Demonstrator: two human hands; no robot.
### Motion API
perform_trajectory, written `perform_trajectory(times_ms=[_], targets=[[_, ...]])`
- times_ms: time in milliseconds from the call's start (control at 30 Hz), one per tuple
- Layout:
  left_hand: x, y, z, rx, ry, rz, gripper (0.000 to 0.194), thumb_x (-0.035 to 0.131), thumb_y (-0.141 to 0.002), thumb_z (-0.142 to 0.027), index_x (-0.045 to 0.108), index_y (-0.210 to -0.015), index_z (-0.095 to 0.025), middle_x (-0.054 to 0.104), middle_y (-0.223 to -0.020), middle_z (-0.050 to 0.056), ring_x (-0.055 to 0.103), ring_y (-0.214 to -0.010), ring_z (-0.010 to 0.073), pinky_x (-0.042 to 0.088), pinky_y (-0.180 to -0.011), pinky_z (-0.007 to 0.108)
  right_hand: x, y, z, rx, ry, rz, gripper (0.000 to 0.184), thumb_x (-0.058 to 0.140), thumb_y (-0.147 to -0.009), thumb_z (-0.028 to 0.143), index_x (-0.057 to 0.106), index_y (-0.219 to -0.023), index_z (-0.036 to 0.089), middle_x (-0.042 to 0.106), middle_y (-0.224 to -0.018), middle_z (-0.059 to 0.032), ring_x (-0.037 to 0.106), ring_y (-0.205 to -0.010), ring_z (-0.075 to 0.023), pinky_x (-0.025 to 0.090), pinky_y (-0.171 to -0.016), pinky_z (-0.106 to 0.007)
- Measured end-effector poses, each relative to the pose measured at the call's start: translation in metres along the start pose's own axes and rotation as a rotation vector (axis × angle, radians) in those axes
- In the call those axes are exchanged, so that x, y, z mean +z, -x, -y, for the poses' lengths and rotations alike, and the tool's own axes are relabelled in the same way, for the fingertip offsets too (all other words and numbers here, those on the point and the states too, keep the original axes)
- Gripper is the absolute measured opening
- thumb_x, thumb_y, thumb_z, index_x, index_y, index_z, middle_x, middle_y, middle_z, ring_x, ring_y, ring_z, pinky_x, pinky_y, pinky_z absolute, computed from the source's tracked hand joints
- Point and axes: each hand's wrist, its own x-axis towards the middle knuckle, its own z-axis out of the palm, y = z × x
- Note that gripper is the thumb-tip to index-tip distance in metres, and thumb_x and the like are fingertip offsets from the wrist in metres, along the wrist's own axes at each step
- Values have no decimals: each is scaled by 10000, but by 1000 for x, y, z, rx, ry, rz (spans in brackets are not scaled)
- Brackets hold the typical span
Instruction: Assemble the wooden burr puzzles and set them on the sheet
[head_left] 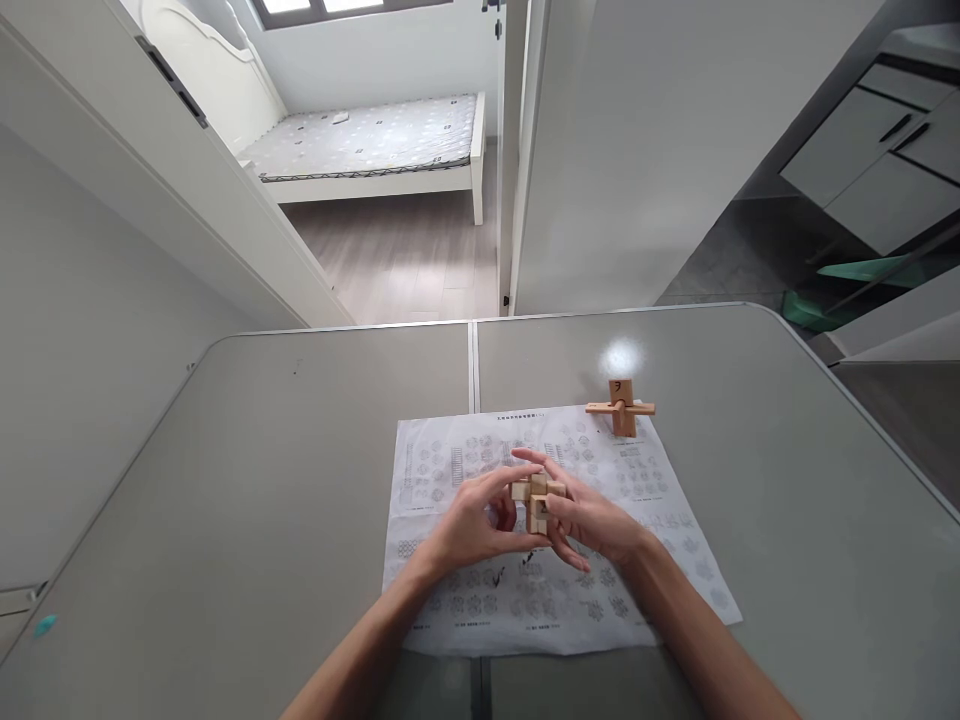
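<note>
A small wooden interlocking puzzle (pixel 535 497) is held between both my hands above a printed instruction sheet (pixel 660 560). My left hand (pixel 474 522) grips its left side with curled fingers. From the right, my right hand (pixel 589 515) closes its fingers on the puzzle. A second wooden puzzle (pixel 621 407), a cross of notched sticks, stands upright at the sheet's far right corner, apart from both hands.
The sheet lies on a grey folding table (pixel 247 500) with a centre seam. Beyond the table's far edge a doorway opens onto a room with a bed (pixel 375 150). Grey cabinets (pixel 877 150) stand at the right.
</note>
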Motion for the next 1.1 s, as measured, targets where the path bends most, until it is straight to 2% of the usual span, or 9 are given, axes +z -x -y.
perform_trajectory(times_ms=[100, 167, 233, 333, 467, 600, 767, 900, 1100], targets=[[1, -1, -2, -31, 70, -82, 708, 879, -773, -342, 601, -1416, -243, 727, -1006, 59, 602, -617, 101, 556, -597, 241, 6, -3, -1, -88, 88, -101, 846, 550, -991, 690, 239, -1603, 195, 647, -569, 48, 594, -392, -159, 488, -427, -245], [0, -2, -4, -61, 133, -112, 717, 875, -781, -319, 586, -1431, -233, 724, -994, 61, 634, -663, 119, 567, -623, 248, 10, -7, -1, -182, 199, -222, 672, 524, -1016, 663, 421, -1483, 190, 673, -647, 13, 632, -476, -170, 543, -507, -291], [-1, -3, -6, -99, 203, -132, 702, 864, -800, -317, 578, -1433, -219, 721, -984, 64, 668, -729, 147, 579, -669, 264, 13, -10, -2, -299, 332, -349, 478, 544, -1033, 598, 554, -1318, 214, 717, -888, -57, 660, -591, -166, 563, -572, -309], [-3, -3, -7, -153, 294, -160, 689, 858, -810, -334, 574, -1423, -206, 708, -942, 49, 666, -757, 154, 579, -715, 277, 15, -14, -5, -450, 540, -482, 286, 552, -1052, 501, 619, -1147, 240, 636, -1188, -104, 650, -695, -156, 531, -576, -296], [-5, -2, -2, -171, 367, -115, 692, 874, -796, -335, 587, -1416, -227, 670, -970, 34, 635, -790, 138, 567, -768, 273, 13, -13, -8, -577, 814, -550, 198, 532, -1064, 390, 623, -989, 231, 612, -1001, -64, 584, -703, -166, 493, -627, -309], [-6, -2, 2, -165, 410, -44, 709, 889, -781, -352, 591, -1415, -238, 657, -1025, 46, 637, -875, 161, 560, -835, 290, 9, -10, -11, -614, 929, -597, 275, 556, -1027, 341, 514, -780, 226, 535, -750, -1, 477, -635, -156, 408, -588, -289], [-7, -2, -2, -170, 368, -25, 685, 883, -788, -354, 588, -1397, -249, 642, -1030, 42, 622, -874, 158, 545, -834, 283, 8, -11, -15, -536, 911, -609, 377, 525, -1005, 330, 385, -671, 225, 408, -604, 44, 381, -551, -125, 324, -540, -268], [-7, -3, -7, -135, 279, -49, 688, 874, -794, -349, 576, -1407, -252, 632, -1016, 37, 587, -808, 133, 537, -775, 266, 8, -11, -13, -461, 841, -570, 403, 501, -1003, 352, 377, -641, 222, 385, -579, 45, 370, -528, -117, 306, -522, -265], [-2, -3, -10, -20, 128, -110, 620, 840, -824, -272, 581, -1388, -279, 611, -1193, 80, 561, -778, 113, 509, -653, 228, 10, -11, -14, -385, 639, -513, 435, 476, -1024, 400, 412, -631, 225, 381, -533, 52, 320, -465, -101, 266, -453, -252]])
